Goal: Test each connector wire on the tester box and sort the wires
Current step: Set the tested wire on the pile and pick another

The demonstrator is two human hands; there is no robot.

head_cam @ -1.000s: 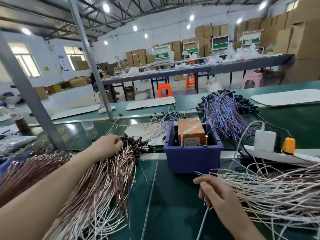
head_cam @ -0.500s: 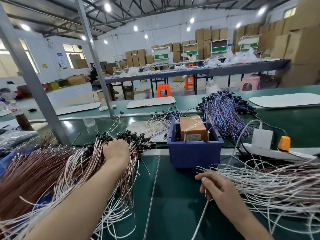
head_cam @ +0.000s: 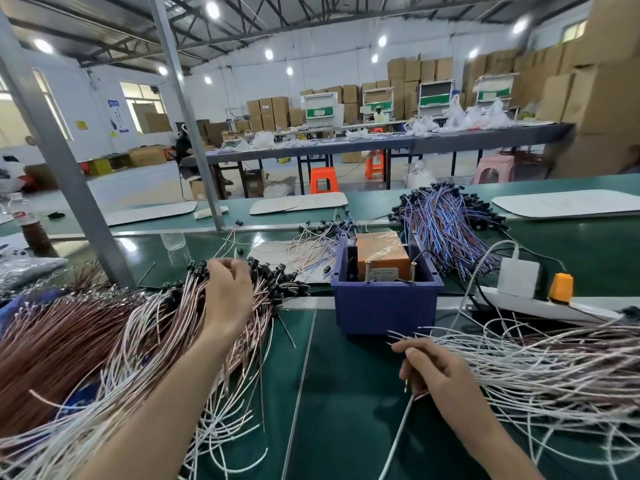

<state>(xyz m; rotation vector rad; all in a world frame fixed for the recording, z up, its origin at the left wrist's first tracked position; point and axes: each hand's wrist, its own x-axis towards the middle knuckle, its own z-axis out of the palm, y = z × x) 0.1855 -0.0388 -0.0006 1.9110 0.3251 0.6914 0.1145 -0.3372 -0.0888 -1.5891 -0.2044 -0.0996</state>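
much left to test, no wire on the tester

the left hand point(head_cam: 228, 296) is laid on the left pile point(head_cam: 131, 348), fingers curled over its black connector ends. whether a single wire is pinched there cannot be told. a white wire point(head_cam: 398, 431) is gripped by the right hand point(head_cam: 443, 379), with its bare tip showing just inside the fingers. the right pile point(head_cam: 540, 372) touches that hand's outer side. the tester point(head_cam: 381, 254) is set in a blue bin point(head_cam: 384, 306), ahead of and between the two grips, and nothing is seen plugged into it. a blue-wire pile point(head_cam: 446, 223) lies beyond the bin. which piles are already tested cannot be told. with heaps this large, most of the work is judged to remain.
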